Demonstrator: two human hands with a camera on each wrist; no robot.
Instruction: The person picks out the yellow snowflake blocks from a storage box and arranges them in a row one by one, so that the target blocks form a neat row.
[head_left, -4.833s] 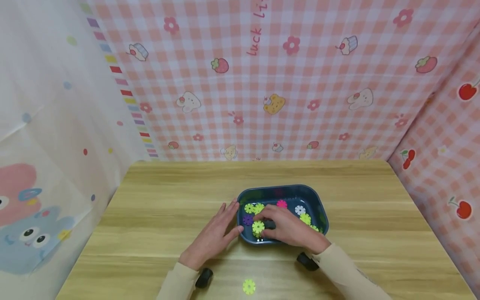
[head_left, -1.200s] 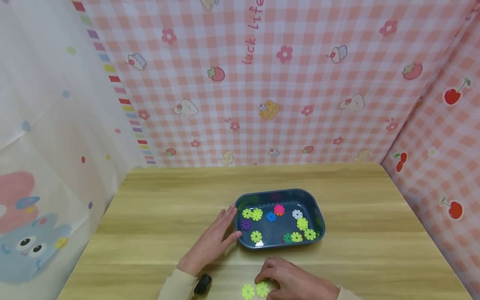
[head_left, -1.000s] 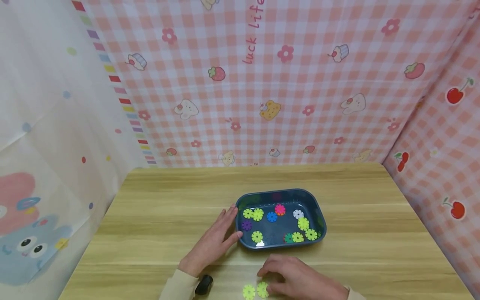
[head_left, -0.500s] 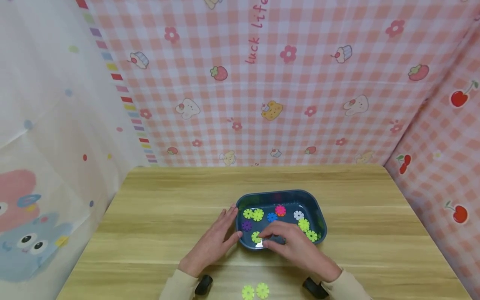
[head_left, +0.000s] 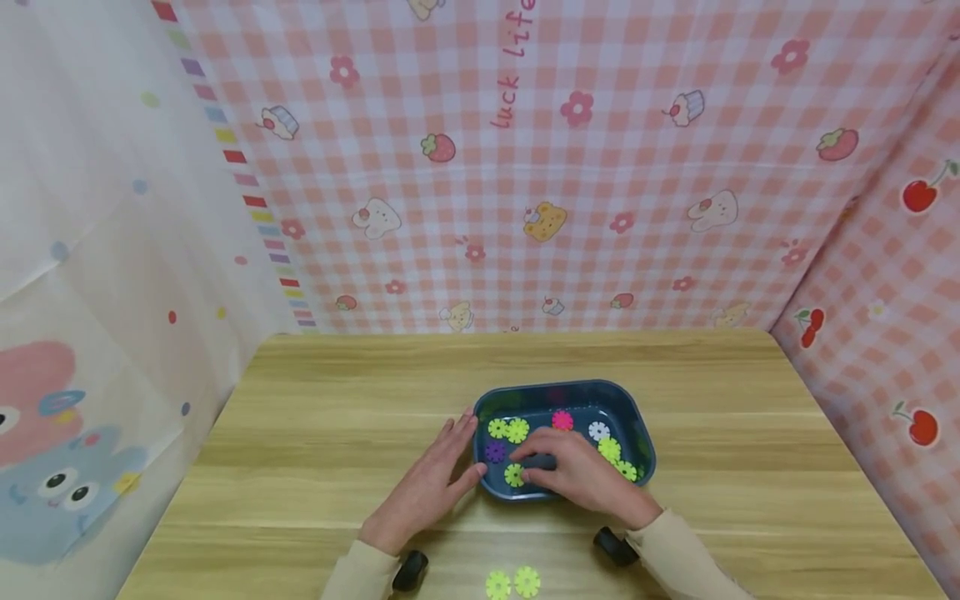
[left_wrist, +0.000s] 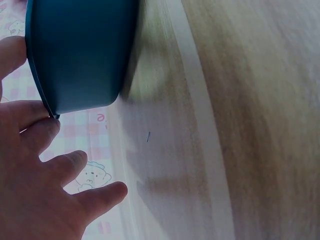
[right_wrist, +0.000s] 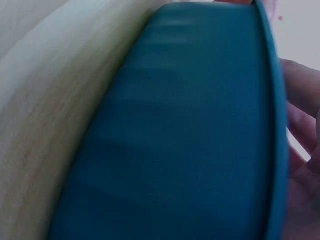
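In the head view a dark blue tray holds several notched snowflake-shaped plastic discs, mostly yellow-green. My left hand rests along the tray's left rim, its fingers extended; in the left wrist view fingertips are right at the rim. Over the tray's front wall reaches my right hand, with index finger and thumb bent and spaced apart. Its thumb tip is at a yellow-green disc on the tray bottom. Two more yellow-green discs, a left one and a right one, lie side by side on the table.
Also in the tray are a purple disc, a pink disc and a white disc. The wood-grain table ends at a pink checked cloth behind. Black wrist devices, left and right, sit by the sleeves.
A second yellow-green disc was set down beside the first on the table. My right hand then left it and moved forward into the tray. The left hand has stayed at the rim.
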